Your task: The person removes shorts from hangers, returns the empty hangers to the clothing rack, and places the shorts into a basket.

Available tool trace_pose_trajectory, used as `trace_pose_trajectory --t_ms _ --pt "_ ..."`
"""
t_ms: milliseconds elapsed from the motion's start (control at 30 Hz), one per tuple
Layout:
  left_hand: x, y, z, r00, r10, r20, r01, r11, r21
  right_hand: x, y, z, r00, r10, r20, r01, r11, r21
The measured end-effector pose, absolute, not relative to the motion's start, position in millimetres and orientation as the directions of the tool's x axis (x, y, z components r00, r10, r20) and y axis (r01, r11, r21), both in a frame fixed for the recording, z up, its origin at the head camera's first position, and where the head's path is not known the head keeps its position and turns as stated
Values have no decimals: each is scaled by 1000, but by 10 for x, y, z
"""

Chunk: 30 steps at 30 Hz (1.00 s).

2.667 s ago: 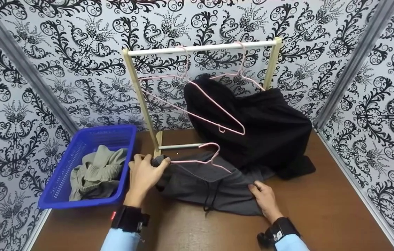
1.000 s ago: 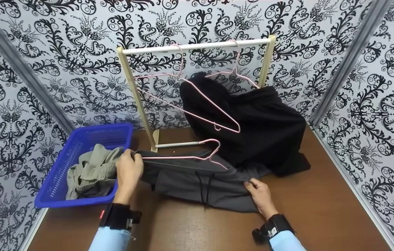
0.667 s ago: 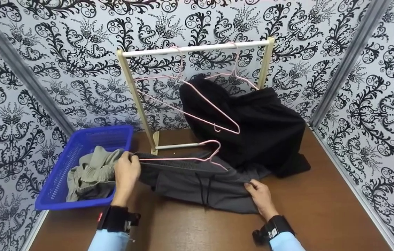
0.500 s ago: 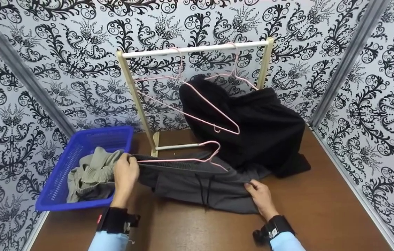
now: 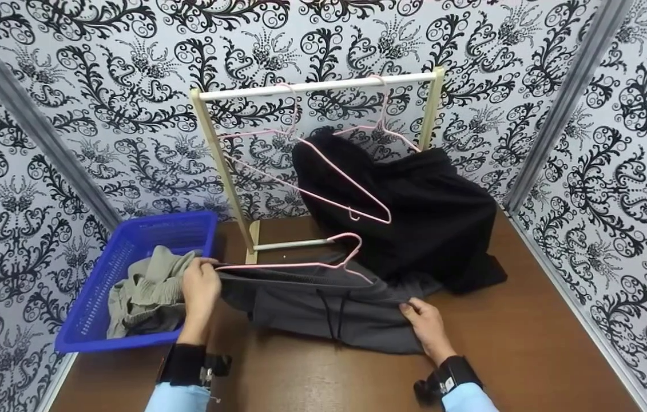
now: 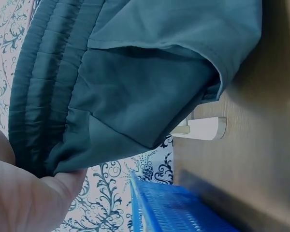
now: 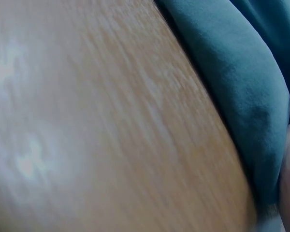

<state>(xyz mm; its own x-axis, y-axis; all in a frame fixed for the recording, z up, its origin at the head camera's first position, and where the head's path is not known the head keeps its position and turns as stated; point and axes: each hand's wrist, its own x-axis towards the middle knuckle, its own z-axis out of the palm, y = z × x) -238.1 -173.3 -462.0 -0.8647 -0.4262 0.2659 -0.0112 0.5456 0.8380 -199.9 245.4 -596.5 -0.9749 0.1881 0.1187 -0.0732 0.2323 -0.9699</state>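
Note:
Dark grey drawstring pants (image 5: 294,312) lie across the middle of the table, waistband facing the rack. A pink hanger (image 5: 277,265) runs inside the open waistband, its hook standing up above the cloth. At the left end of the waistband, my left hand (image 5: 202,286) grips the fabric and pulls it taut beside the hanger's end. In the left wrist view the gathered waistband (image 6: 43,87) is pinched by the thumb, with a side pocket gaping below. My right hand (image 5: 429,326) pinches the cloth at the pants' right side, thumb on top; the right wrist view shows only a finger's edge.
Behind stands a wooden rack (image 5: 317,87) with two pink hangers on its rail. Black pants (image 5: 415,212) hang on the right one and spread onto the table. The left hanger (image 5: 346,166) is bare. A blue basket (image 5: 128,343) at left holds greyish-green clothing (image 5: 149,292).
My left hand has moved left, drawing the bunched waistband out straight along the hanger. My right hand keeps its hold in nearly the same place. The head view has shifted slightly.

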Motion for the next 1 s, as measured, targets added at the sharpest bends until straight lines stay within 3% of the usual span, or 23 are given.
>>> trace_pose_trajectory --t_ms 267,533,733,1000 --pt "-2384 -1772 -4640 -881 -460 114 -82 385 919 -1885 2412 -5768 -975 176 135 -96 215 -972" --pt "-2415 -1807 -4716 -893 -449 -40 -67 44 997 -1990 2449 -5990 -973 195 124 -77 229 -970" --pt "-2428 -1841 -4754 -935 -331 -127 -41 -255 966 -2084 2511 -6175 -972 202 116 -73 210 -975" --pt "-2458 -1867 -4790 -961 -227 -157 -52 -410 911 -2089 2521 -6165 -977 200 74 -44 149 -988"
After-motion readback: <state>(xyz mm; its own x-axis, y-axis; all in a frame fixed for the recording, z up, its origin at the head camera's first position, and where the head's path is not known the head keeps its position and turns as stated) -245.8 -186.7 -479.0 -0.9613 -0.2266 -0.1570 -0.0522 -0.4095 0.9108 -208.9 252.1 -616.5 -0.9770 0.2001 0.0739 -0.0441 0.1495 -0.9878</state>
